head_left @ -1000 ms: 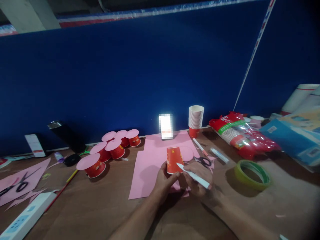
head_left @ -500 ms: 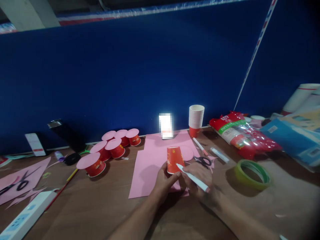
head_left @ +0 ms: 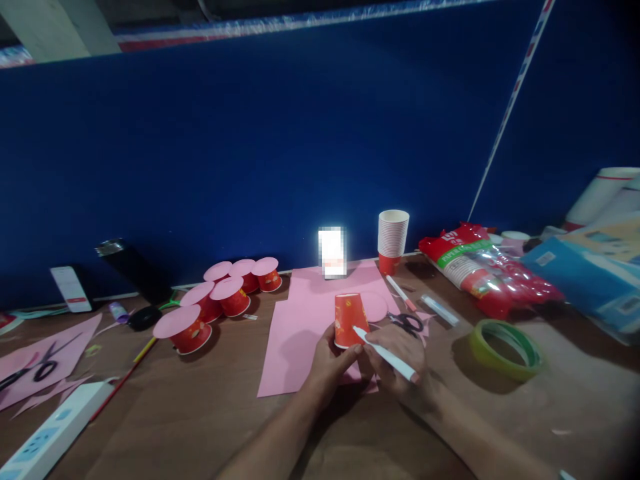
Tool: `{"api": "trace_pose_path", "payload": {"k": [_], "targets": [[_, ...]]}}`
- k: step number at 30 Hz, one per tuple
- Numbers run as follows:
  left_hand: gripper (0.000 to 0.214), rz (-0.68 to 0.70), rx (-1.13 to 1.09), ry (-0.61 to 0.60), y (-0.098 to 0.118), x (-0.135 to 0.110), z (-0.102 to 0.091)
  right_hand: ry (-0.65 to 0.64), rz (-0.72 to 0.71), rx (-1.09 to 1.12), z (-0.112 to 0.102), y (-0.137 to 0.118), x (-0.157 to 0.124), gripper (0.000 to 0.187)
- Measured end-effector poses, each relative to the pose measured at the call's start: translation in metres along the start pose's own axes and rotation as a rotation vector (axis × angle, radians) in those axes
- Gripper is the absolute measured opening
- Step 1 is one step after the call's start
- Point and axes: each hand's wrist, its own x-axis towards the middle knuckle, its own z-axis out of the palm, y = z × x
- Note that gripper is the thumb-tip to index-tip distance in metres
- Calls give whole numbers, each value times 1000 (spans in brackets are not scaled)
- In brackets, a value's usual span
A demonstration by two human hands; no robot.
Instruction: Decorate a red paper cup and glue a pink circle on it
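Note:
An upside-down red paper cup (head_left: 349,319) stands on a pink paper sheet (head_left: 300,327) on the wooden table. My left hand (head_left: 330,363) is wrapped round the cup's lower rim from the left. My right hand (head_left: 397,360) grips a white pen (head_left: 385,355), with its tip against the cup's right base. A pink paper circle (head_left: 374,307) lies just behind the cup.
Several overturned red cups with pink discs (head_left: 220,300) sit to the left. Behind are a cup stack (head_left: 393,240), scissors (head_left: 407,323), markers (head_left: 400,292), a red cup packet (head_left: 485,267) and a green tape roll (head_left: 505,347). A power strip (head_left: 50,433) and more scissors (head_left: 25,373) lie far left.
The pen in my right hand has shifted slightly left along the cup's base. My left hand stays on the cup.

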Motion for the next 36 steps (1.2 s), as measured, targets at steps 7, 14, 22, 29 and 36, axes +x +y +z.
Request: {"api": "trace_pose_path", "payload": {"k": [7,14,22,29,36], "targets": [[60,-16,-18,2,1,-1,2,32,-34,7,1,3,-2,14],[59,-23,26,-20,16,-7,10,25,-4,-40,4,8,-8,9],[59,-31,31,-20,15,-7,10,12,-7,-29,3,11,-11,18],[60,-42,44,-27,17,-10,14,42,3,-65,4,14,-13,15],[62,-40,90,-64,15,-11,13,85,-32,-95,4,15,-12,16]]}}
